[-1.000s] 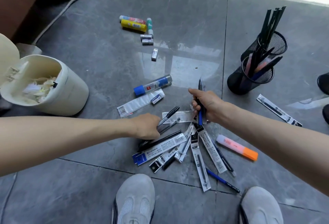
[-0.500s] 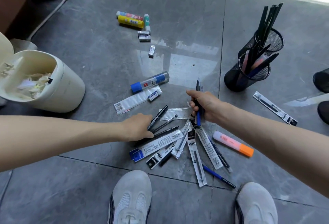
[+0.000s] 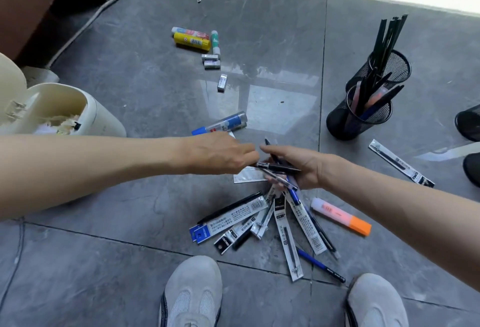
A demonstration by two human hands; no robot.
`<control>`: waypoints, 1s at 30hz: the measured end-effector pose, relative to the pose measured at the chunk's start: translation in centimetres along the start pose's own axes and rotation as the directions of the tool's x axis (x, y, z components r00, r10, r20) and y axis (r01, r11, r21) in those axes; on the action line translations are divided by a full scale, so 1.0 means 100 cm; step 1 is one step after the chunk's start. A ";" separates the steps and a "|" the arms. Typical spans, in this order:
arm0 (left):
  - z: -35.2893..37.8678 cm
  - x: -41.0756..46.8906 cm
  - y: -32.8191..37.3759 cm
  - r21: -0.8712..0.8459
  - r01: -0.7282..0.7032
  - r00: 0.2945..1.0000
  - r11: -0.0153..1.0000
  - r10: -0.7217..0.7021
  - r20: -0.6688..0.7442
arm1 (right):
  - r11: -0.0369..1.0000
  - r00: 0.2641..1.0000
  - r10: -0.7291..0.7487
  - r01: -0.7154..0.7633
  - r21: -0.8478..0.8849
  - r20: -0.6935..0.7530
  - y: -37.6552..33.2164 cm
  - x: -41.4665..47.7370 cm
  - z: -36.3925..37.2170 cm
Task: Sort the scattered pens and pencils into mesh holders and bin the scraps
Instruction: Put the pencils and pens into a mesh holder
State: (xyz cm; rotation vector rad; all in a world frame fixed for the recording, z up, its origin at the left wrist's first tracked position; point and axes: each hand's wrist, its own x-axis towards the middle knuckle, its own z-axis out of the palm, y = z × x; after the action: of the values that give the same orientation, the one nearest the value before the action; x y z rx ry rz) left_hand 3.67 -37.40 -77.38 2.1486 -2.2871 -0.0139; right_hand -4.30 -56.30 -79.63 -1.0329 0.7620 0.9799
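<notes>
Both hands meet over the middle of the grey floor (image 3: 124, 269). The left hand (image 3: 220, 154) reaches in from the left, fingers drawn together and pinching the left end of a black pen (image 3: 279, 167). That pen lies crosswise over the palm of the right hand (image 3: 302, 167). The right hand has its fingers curled round a bundle of pens (image 3: 292, 191); one dark tip pokes out on the far side and a blue barrel sticks out on the near side.

Just near of the hands, a fan of refill packets (image 3: 233, 219) sprawls on the floor, with loose pens tucked among them. A blue pen (image 3: 320, 265) lies at the near edge of the fan, and an orange highlighter (image 3: 340, 216) rests just to its right. One more packet (image 3: 401, 164) sits apart, further right.

Two mesh holders stand touching at the right. The nearer holder (image 3: 348, 125) has pens and highlighters in it, and the farther holder (image 3: 397, 64) has dark pencils in it. On the left, the cream bin (image 3: 104, 119) stands open with pale scraps inside.

Beyond the hands there's a blue glue stick (image 3: 223, 123), then erasers (image 3: 211, 60) and a yellow glue stick (image 3: 192, 41) at the far side. Two grey shoes (image 3: 192, 293) sit at the near edge.
</notes>
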 end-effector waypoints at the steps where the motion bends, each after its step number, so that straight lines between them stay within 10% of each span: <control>1: -0.003 0.006 -0.002 0.018 -0.044 0.999 0.999 0.045 -0.018 | 1.000 0.999 0.006 -0.005 -0.016 0.053 0.001 -0.001 0.004; 11: 0.012 0.015 0.011 -0.269 0.351 0.899 0.897 -0.403 -0.172 | 0.985 0.985 -0.171 0.170 0.040 0.033 -0.004 -0.002 -0.011; 14: 0.008 0.017 0.009 -0.568 0.580 0.709 0.584 -0.705 0.000 | 0.983 0.982 -0.184 0.184 0.003 0.034 -0.008 -0.003 -0.010; 18: 0.007 0.023 0.012 -0.824 0.560 0.434 -0.082 -0.818 0.377 | 0.962 0.966 -0.259 0.260 0.080 -0.020 -0.007 0.002 -0.004; 21: 0.007 0.025 0.022 -0.788 0.507 0.456 -0.349 -0.668 0.589 | 0.947 0.961 -0.266 0.276 0.167 -0.078 -0.006 0.004 0.001; 30: 0.005 0.040 0.030 -0.754 0.589 0.570 -0.290 -0.513 0.642 | 0.943 0.963 -0.255 0.269 0.196 -0.091 -0.007 0.011 0.009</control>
State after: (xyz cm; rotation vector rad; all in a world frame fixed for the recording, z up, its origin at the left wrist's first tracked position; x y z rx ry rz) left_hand 0.41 -41.22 -77.82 1.8575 -0.2848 -1.2534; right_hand -3.21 -55.29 -80.08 -0.9582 0.7405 0.6268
